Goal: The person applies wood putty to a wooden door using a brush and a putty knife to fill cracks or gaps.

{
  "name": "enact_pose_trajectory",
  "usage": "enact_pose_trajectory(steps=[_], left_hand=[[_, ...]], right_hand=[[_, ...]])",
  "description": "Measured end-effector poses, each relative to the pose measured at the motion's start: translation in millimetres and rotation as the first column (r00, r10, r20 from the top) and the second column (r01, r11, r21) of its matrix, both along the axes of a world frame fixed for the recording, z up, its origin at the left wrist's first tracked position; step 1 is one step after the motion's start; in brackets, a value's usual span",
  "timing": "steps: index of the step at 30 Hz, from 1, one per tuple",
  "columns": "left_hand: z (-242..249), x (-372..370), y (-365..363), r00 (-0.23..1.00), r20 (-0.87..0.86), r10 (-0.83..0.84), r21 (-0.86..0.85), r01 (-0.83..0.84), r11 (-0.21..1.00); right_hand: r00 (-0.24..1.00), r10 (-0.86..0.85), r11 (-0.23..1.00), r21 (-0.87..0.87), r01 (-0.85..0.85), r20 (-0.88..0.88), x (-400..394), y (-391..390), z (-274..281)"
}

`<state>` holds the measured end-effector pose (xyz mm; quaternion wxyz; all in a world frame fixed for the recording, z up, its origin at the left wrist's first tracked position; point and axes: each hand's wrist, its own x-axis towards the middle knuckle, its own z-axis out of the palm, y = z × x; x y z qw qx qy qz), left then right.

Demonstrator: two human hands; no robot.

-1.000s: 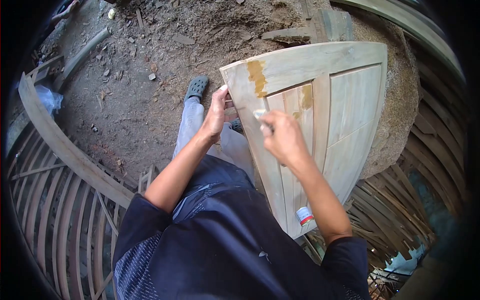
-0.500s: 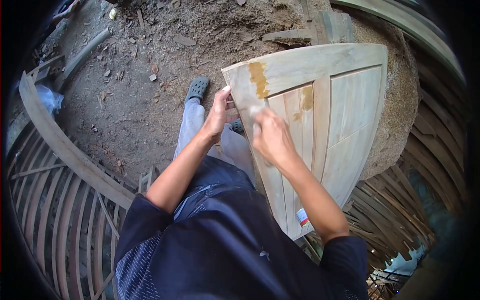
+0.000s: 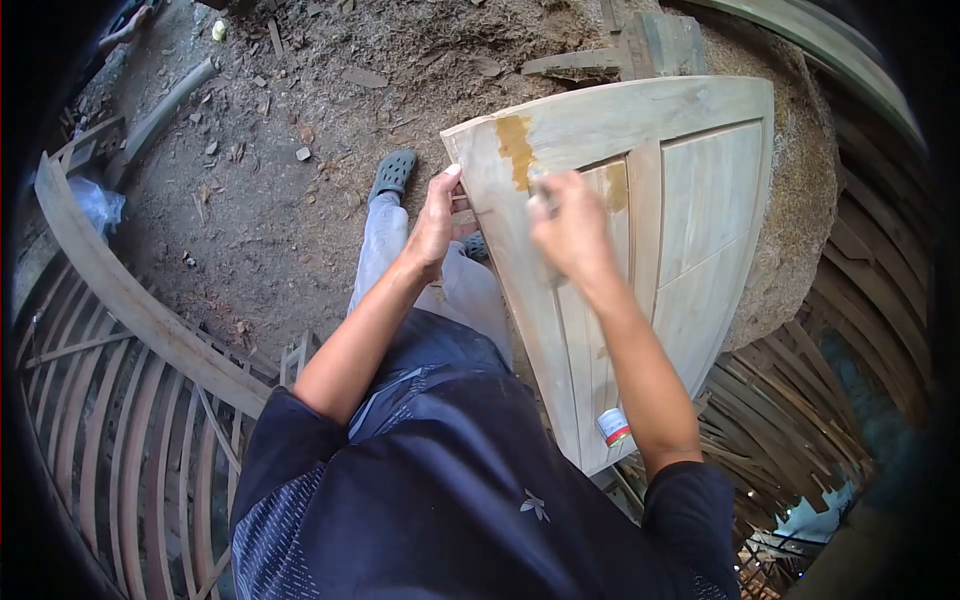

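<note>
A pale wooden door (image 3: 700, 105) with recessed panels lies in front of me. A brown filler-like patch (image 3: 516, 150) marks its upper left corner, and a smaller one lies on a panel close by. My left hand (image 3: 436, 225) grips the door's left edge, thumb on top and fingers partly hidden beneath. Closed over the door just below the larger patch, my right hand (image 3: 572, 225) is blurred by motion. A small pale thing shows at its fingertips; its kind cannot be made out. By my right forearm, a small white and red can (image 3: 613, 427) rests on the door's lower part.
Curved wooden slats (image 3: 130, 430) stand at the left below a curved beam (image 3: 140, 310). More wooden strips (image 3: 790, 420) are stacked at the right. Wood offcuts and debris lie on the dirt ground (image 3: 300, 80). A clear plastic bag (image 3: 97, 205) sits at the far left.
My right hand has moved up and to the right across the door, nearer the brown patches. My left hand stays on the door's edge. The can shows more fully beside my forearm.
</note>
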<state>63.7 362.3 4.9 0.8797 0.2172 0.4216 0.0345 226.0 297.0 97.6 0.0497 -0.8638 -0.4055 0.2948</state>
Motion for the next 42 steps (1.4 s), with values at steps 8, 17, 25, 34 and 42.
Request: enact_pose_trajectory(steps=[8, 17, 25, 34, 42], left_hand=[[7, -2, 8, 1.0, 0.025, 0.008, -0.01, -0.007, 1.0], [2, -4, 7, 0.999, 0.032, -0.011, -0.005, 0.011, 1.0], [7, 0, 7, 1.0, 0.021, -0.017, 0.021, 0.016, 1.0], [12, 0, 8, 1.0, -0.003, -0.026, 0.032, 0.026, 0.999], [6, -2, 7, 1.0, 0.021, -0.008, 0.013, 0.008, 1.0]], right_hand=[[0.781, -0.33, 0.914, 0.027, 0.404, -0.53, 1, -49, 28], [0.753, -0.452, 0.786, 0.186, 0.59, -0.478, -1, -87, -36], [0.748, -0.449, 0.763, 0.227, 0.606, -0.488, -9, -83, -45], [0.929, -0.241, 0.854, 0.395, 0.34, -0.28, 4, -85, -35], [0.975, 0.213, 0.851, 0.477, -0.217, 0.063, 27, -55, -21]])
